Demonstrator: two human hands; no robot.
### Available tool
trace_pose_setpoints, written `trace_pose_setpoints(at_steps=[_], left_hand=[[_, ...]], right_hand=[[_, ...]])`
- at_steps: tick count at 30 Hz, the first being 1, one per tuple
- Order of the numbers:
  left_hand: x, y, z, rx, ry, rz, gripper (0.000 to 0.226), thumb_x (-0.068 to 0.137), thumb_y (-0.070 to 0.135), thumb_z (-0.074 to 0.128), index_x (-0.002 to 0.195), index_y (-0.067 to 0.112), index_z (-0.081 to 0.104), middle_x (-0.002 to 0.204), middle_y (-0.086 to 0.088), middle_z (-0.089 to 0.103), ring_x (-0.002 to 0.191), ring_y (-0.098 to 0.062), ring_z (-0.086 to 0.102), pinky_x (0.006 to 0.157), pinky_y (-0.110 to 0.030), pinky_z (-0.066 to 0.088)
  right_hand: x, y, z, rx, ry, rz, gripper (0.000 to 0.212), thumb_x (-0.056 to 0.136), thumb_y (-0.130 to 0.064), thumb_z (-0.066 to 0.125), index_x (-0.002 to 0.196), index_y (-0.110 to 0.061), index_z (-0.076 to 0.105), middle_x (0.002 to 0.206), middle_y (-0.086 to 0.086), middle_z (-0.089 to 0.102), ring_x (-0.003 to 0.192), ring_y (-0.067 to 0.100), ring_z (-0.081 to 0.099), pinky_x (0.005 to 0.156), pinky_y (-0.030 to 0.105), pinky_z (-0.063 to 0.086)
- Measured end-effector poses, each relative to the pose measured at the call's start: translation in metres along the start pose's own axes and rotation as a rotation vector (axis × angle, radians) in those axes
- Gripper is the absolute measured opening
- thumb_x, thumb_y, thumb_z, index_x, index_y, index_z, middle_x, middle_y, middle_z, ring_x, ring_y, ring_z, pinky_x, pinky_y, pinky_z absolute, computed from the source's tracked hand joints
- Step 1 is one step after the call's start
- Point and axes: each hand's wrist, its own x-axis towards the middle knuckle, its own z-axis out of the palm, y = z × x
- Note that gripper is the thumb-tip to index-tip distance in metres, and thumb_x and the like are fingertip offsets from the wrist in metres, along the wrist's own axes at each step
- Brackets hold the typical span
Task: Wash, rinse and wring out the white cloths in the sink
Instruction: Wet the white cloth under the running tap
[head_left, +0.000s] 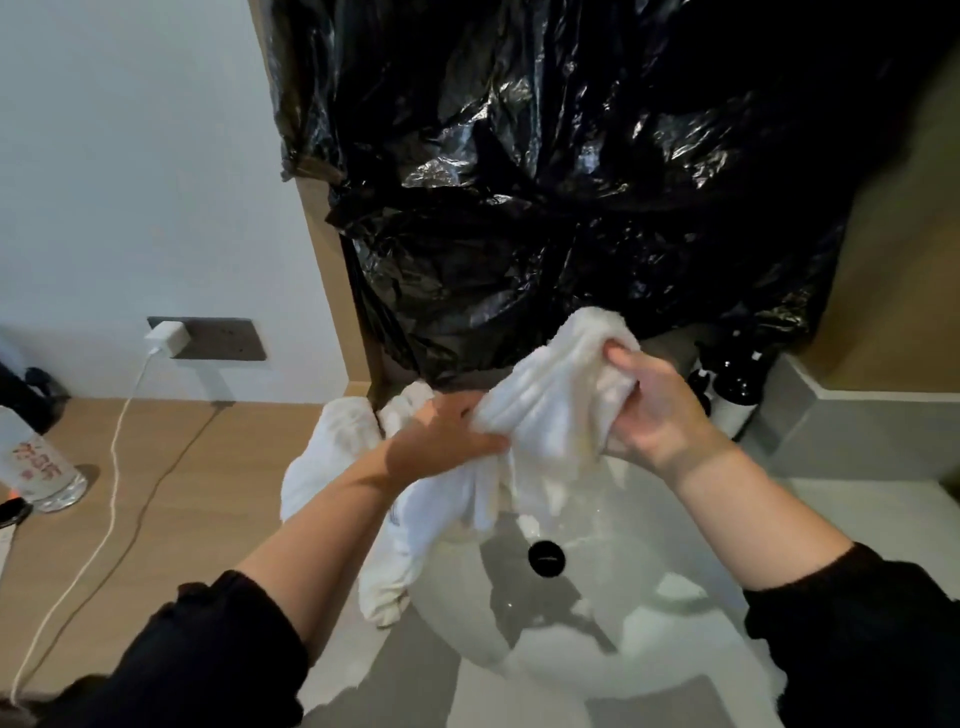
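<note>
Hands are working above the sink — the left hand is holding a cloth at its gathered middle, grip curled round the folds, while the right hand is clutching the upper end, grip closed, thumb pressing into the fabric. The cloth is hanging over the basin, above the drain. A second cloth is lying draped over the sink's left rim. Black plastic is hanging behind — dark bottles are standing beneath it.
</note>
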Motion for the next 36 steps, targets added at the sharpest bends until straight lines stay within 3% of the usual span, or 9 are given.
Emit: trace_pose_setpoints(at_steps=[5, 9, 15, 18, 21, 25, 29, 33, 36], left_hand=[[0.014, 0.026, 0.042, -0.457, -0.034, 0.015, 0.02, 0.08, 0.021, 0.078, 0.098, 0.016, 0.07, 0.086, -0.001, 0.069, 0.076, -0.012, 0.064, 0.07, -0.032, 0.053], [0.02, 0.033, 0.091, -0.909, -0.103, -0.095, 0.033, 0.071, 0.001, 0.071, 0.101, 0.015, 0.066, 0.088, -0.001, 0.066, 0.079, -0.012, 0.064, 0.076, -0.029, 0.053], [0.018, -0.028, 0.161, -0.897, -0.109, -0.543, 0.04, 0.061, 0.005, 0.077, 0.099, 0.008, 0.066, 0.096, -0.013, 0.068, 0.095, -0.034, 0.066, 0.08, -0.037, 0.053], [0.02, -0.053, 0.172, -0.875, -0.022, -0.661, 0.047, 0.042, 0.008, 0.075, 0.087, 0.005, 0.066, 0.081, -0.014, 0.064, 0.083, -0.035, 0.063, 0.071, -0.034, 0.049], [0.025, -0.05, 0.164, -0.802, -0.017, -0.626, 0.029, 0.06, -0.002, 0.077, 0.086, 0.0, 0.067, 0.069, -0.01, 0.06, 0.064, -0.025, 0.058, 0.058, -0.024, 0.047], [0.037, -0.056, 0.165, -0.781, -0.016, -0.652, 0.022, 0.066, -0.001, 0.079, 0.085, 0.004, 0.069, 0.079, -0.012, 0.063, 0.08, -0.028, 0.06, 0.075, -0.034, 0.048], [0.044, -0.06, 0.167, -0.793, -0.012, -0.68, 0.015, 0.074, -0.007, 0.073, 0.082, 0.006, 0.069, 0.076, -0.01, 0.061, 0.08, -0.026, 0.059, 0.076, -0.034, 0.049], [0.052, -0.058, 0.169, -0.677, -0.021, -0.744, 0.032, 0.077, 0.007, 0.076, 0.108, 0.009, 0.068, 0.084, -0.007, 0.061, 0.068, -0.019, 0.056, 0.05, -0.013, 0.044], [0.056, -0.053, 0.17, -0.649, 0.008, -0.765, 0.033, 0.075, 0.013, 0.078, 0.107, 0.015, 0.068, 0.099, -0.009, 0.067, 0.092, -0.027, 0.064, 0.076, -0.028, 0.05]], right_hand=[[-0.014, -0.011, -0.043, -0.083, 0.205, -0.09, 0.035, 0.092, -0.027, 0.045, 0.114, -0.005, 0.061, 0.1, 0.013, 0.069, 0.101, 0.028, 0.064, 0.082, 0.037, 0.052], [-0.014, 0.0, -0.076, -0.125, 0.412, -0.088, 0.026, 0.095, -0.021, 0.042, 0.106, -0.01, 0.063, 0.095, 0.01, 0.07, 0.087, 0.022, 0.068, 0.066, 0.026, 0.054], [-0.009, 0.067, -0.115, -0.376, 0.43, 0.059, 0.021, 0.091, 0.0, 0.047, 0.103, -0.008, 0.061, 0.079, 0.008, 0.064, 0.076, 0.024, 0.058, 0.056, 0.024, 0.049], [0.011, 0.071, -0.11, -0.423, 0.444, 0.152, 0.037, 0.088, 0.01, 0.043, 0.117, -0.012, 0.053, 0.1, 0.009, 0.054, 0.089, 0.02, 0.054, 0.077, 0.031, 0.049], [0.04, 0.049, -0.079, -0.263, 0.44, 0.083, 0.045, 0.092, 0.011, 0.032, 0.135, 0.003, 0.045, 0.138, 0.013, 0.047, 0.131, 0.024, 0.044, 0.108, 0.037, 0.033], [0.063, 0.014, -0.052, 0.095, 0.472, 0.01, 0.056, 0.086, 0.013, 0.019, 0.141, 0.009, 0.03, 0.144, 0.026, 0.041, 0.138, 0.034, 0.036, 0.117, 0.042, 0.025], [0.061, 0.003, -0.042, 0.399, 0.34, -0.011, 0.072, 0.071, 0.013, 0.023, 0.142, 0.014, 0.019, 0.144, 0.034, 0.035, 0.139, 0.042, 0.031, 0.118, 0.047, 0.021], [0.069, -0.005, -0.034, 0.417, 0.194, -0.039, 0.085, 0.062, 0.01, 0.026, 0.146, 0.011, 0.012, 0.145, 0.034, 0.032, 0.142, 0.04, 0.025, 0.118, 0.052, 0.017], [0.075, -0.009, -0.041, 0.284, 0.133, -0.026, 0.083, 0.064, 0.005, 0.032, 0.146, 0.007, 0.015, 0.143, 0.028, 0.04, 0.142, 0.034, 0.027, 0.117, 0.053, 0.017]])
